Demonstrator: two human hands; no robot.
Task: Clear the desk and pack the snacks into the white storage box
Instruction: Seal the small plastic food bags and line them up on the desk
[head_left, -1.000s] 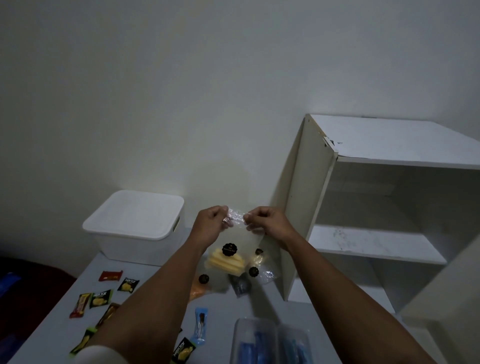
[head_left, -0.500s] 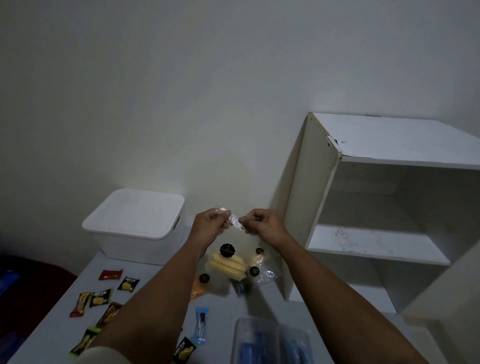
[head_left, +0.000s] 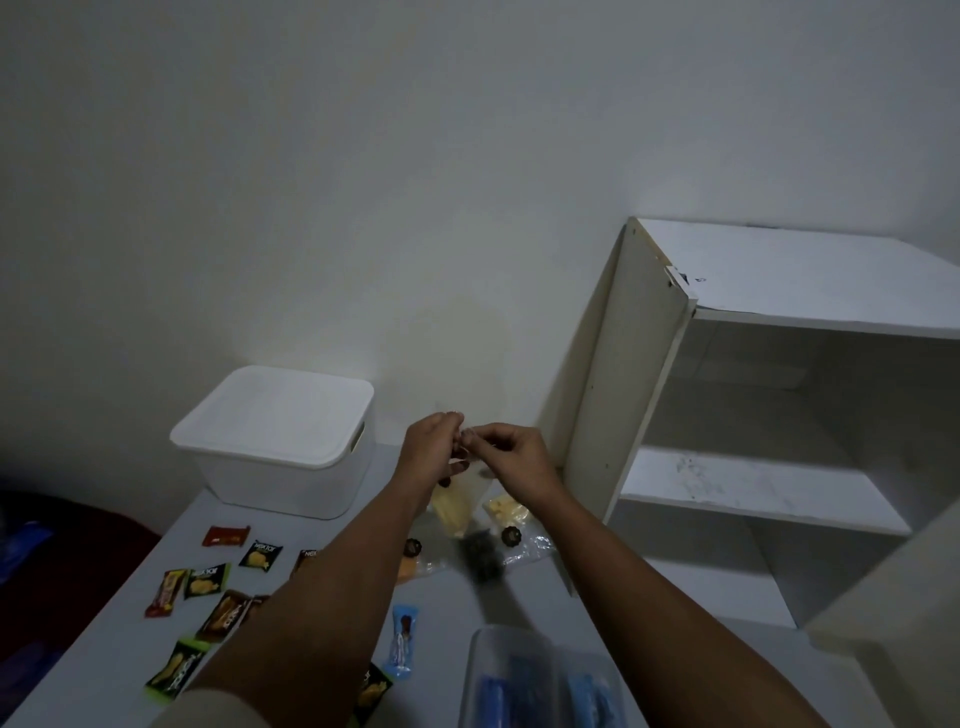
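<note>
My left hand (head_left: 434, 447) and my right hand (head_left: 511, 457) meet above the desk, both pinching the top of a clear plastic bag (head_left: 457, 512) that hangs beneath them with yellow pieces and dark round stickers inside. The bag's top is bunched between my fingers. The white storage box (head_left: 291, 475) stands at the back left of the desk with its lid on. Several small snack packets (head_left: 208, 579) lie scattered on the desk at the left, and a blue one (head_left: 402, 636) lies between my forearms.
A white open shelf unit (head_left: 753, 467) stands at the right against the wall. A clear container with blue items (head_left: 535, 680) sits at the front edge. The grey desk (head_left: 104, 665) ends at the left, beside a dark red surface (head_left: 67, 561).
My hands have come closer together and the bag's top is now gathered between my fingers instead of stretched wide. The bag's lower part has swung and blurred.
</note>
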